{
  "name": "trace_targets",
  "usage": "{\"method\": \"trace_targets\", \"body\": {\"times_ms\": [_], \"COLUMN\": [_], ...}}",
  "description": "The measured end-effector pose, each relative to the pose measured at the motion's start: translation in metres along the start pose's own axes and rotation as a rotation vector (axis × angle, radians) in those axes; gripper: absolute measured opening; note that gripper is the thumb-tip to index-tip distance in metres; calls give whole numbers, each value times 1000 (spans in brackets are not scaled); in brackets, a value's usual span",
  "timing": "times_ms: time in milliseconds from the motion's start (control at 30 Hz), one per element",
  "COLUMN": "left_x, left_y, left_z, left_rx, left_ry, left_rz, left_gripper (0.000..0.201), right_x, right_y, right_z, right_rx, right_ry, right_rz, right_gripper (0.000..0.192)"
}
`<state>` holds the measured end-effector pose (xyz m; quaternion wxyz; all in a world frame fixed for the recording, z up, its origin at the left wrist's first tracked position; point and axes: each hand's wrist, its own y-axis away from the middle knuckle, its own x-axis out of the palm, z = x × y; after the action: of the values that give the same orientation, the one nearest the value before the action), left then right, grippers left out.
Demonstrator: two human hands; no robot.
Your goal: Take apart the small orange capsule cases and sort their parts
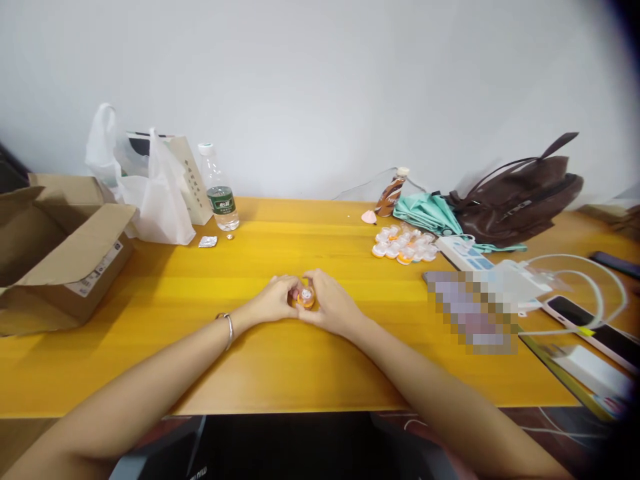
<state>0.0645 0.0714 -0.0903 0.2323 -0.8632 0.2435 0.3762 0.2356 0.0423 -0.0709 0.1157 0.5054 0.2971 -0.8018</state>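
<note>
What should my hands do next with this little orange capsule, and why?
Probably press or twist the halves together: both the left hand and right hand already pinch the orange capsule between their fingers above the table, and a pile of similar capsules lies to the right.

A small orange-and-clear plastic capsule [305, 297] sits mid-frame on the yellow-orange wooden worktop [300, 360]; right of centre lie a mint-green folded umbrella [425, 212] and a dark brown leather bag [520, 197].

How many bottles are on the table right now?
2: a clear water bottle at back left beside the white bags, and a brown drink bottle at the back by the teal umbrella.
</note>
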Motion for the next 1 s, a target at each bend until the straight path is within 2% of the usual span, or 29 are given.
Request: {"method": "trace_targets", "body": {"times_ms": [167, 267, 333, 400, 500, 633, 867, 1000], "left_x": [0, 0, 0, 0, 0, -1, -1, -2], "left_y": [0, 1, 1, 2, 2, 2, 3, 2], "left_z": [-1, -2, -2, -1, -1, -2, -3, -3], "left_rx": [-3, -12, -12, -6, 4, 11, 9, 10], "left_ry": [-13, 7, 28, 39, 30, 27, -6, 1], "left_rz": [-19, -13, -15, -20, -23, -20, -12, -5], "left_gripper": [18, 21, 23, 25, 25, 24, 24, 24], "right_x": [-4, -10, -15, -19, -23, -22, -6, 3], "right_y": [2, 1, -2, -8, -16, -26, -56, -71], "right_z": [0, -5, -18, -41, -85, -129, -156, -171], "right_rx": [38, 45, 137, 279, 460, 508, 553, 578], "right_ry": [-49, -133, -213, -256, -174, -59, -58, -82], "right_rz": [17, -150, -297, -390, -359, -314, -389, -439], "right_gripper": [19, 23, 31, 37, 36, 33, 42, 35]}}
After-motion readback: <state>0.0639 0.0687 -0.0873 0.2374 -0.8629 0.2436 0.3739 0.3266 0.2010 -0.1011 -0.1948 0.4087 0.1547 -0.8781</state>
